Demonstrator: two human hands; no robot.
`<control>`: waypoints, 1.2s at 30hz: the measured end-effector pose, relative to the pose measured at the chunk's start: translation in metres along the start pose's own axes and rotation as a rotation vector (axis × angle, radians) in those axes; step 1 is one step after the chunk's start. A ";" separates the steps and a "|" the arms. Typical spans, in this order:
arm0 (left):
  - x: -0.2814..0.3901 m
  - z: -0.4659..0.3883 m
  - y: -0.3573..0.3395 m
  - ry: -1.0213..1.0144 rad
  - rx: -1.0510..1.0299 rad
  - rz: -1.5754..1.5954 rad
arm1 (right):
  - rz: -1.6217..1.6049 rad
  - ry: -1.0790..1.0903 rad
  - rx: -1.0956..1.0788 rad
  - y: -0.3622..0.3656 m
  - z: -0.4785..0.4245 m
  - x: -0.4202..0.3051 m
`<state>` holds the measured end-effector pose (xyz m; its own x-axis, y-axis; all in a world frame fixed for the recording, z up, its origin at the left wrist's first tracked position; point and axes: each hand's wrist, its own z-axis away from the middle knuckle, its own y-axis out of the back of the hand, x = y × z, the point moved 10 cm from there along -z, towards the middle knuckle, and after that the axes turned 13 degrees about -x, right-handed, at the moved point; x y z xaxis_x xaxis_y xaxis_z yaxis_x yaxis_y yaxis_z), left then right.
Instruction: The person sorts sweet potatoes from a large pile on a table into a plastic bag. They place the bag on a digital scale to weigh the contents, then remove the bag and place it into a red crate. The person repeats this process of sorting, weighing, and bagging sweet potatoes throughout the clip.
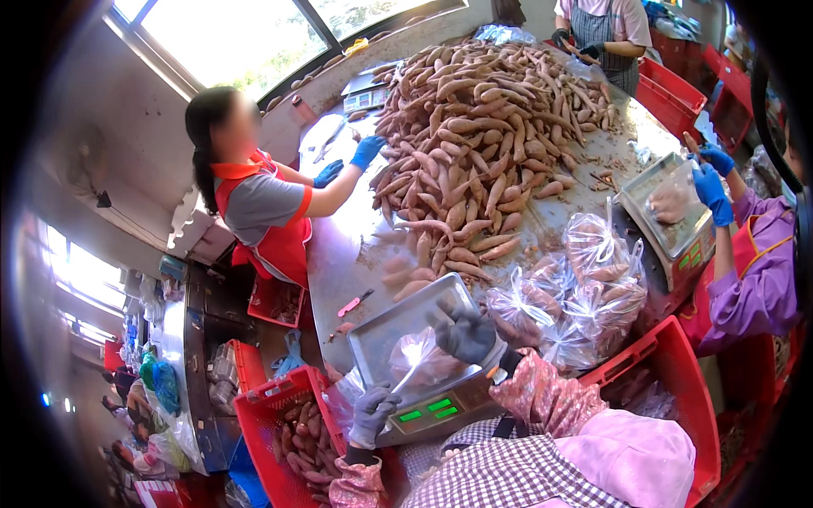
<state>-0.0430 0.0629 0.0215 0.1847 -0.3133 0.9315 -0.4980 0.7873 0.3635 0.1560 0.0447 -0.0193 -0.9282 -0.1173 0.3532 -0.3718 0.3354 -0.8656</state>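
Observation:
My left hand (373, 414), in a grey glove, pinches a stretched handle of a clear plastic bag (420, 360) at the near left corner of the scale. The bag holds sweet potatoes and rests on the metal tray of a digital scale (375, 336) with lit green displays. My right hand (467, 335), in a dark glove and blurred, is over the right side of that tray, its fingers apart and nothing seen in them. Beyond the tray rises a large heap of sweet potatoes (470, 146). Filled, tied plastic bags (584, 292) lie right of my right hand.
A knife with a pink handle (349, 307) lies left of the scale. Red crates (254, 406) (689, 387) stand on both sides of me. Co-workers in gloves (267, 190) (749, 267) (603, 38) stand around the metal table (330, 254). Another scale (667, 209) is at right.

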 end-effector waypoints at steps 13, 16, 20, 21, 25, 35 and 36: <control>0.041 -0.046 -0.012 -0.056 0.235 0.560 | 1.738 -0.031 0.141 -0.018 0.003 0.031; 0.016 -0.045 -0.025 0.195 0.090 0.443 | 1.602 -0.150 0.001 -0.023 -0.002 0.062; 0.014 -0.045 -0.026 0.224 0.094 0.443 | 1.397 -0.232 -0.023 -0.015 -0.003 0.064; 0.007 -0.041 -0.023 0.207 0.136 0.536 | 1.398 -0.210 -0.077 -0.017 -0.005 0.068; 0.002 -0.032 -0.008 0.173 0.259 0.499 | 1.519 -0.336 0.054 -0.005 -0.002 0.039; -0.031 0.025 -0.031 0.249 -0.142 -0.366 | 0.396 -0.190 0.295 0.057 0.018 0.045; -0.020 0.025 -0.031 0.194 -0.152 -0.428 | 0.229 -0.196 0.341 0.086 0.023 0.025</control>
<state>-0.0528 0.0313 -0.0088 0.5069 -0.5326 0.6777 -0.2164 0.6824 0.6982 0.1001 0.0488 -0.0932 -0.9608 -0.2612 0.0932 -0.1099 0.0500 -0.9927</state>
